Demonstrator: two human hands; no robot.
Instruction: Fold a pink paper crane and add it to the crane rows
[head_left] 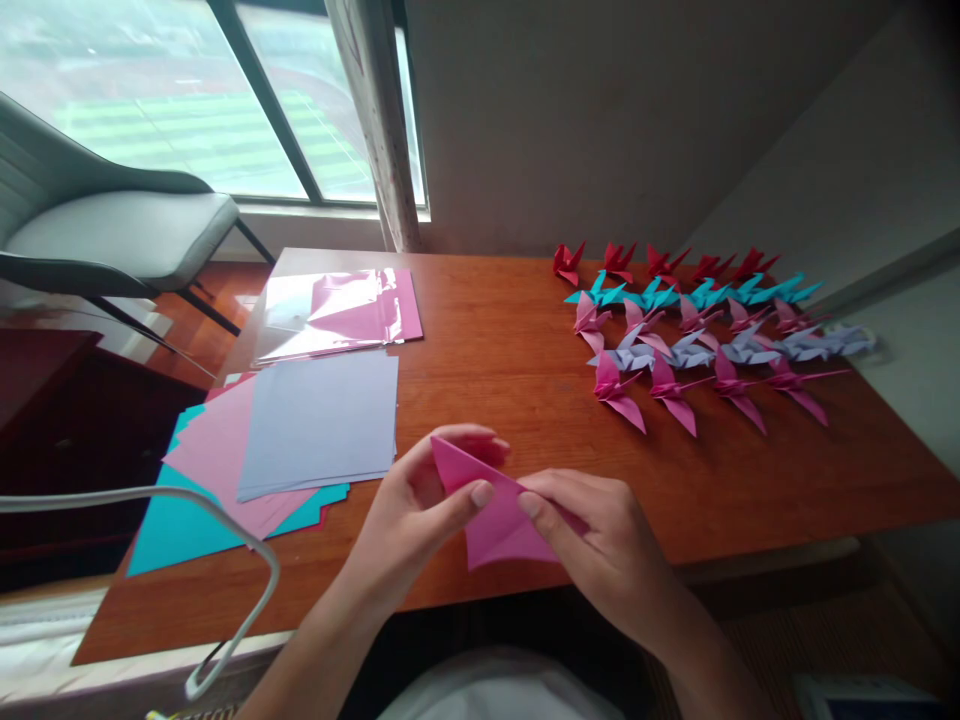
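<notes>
A pink sheet of paper (pixel 491 520), partly folded into a triangle shape, is held over the near edge of the wooden table (pixel 510 350). My left hand (pixel 420 505) pinches its left side, thumb on top and fingers behind. My right hand (pixel 600 535) grips its right side with the thumb pressed along a fold. Both hands are closed on the paper.
A stack of lavender, pink and teal paper sheets (pixel 292 440) lies at the left, with a clear plastic packet of pink paper (pixel 341 310) behind it. Rows of folded paper cranes (pixel 697 320) in red, teal, pink and lavender fill the right. A grey chair (pixel 112 230) stands by the window; a white cable (pixel 225 560) curves near left.
</notes>
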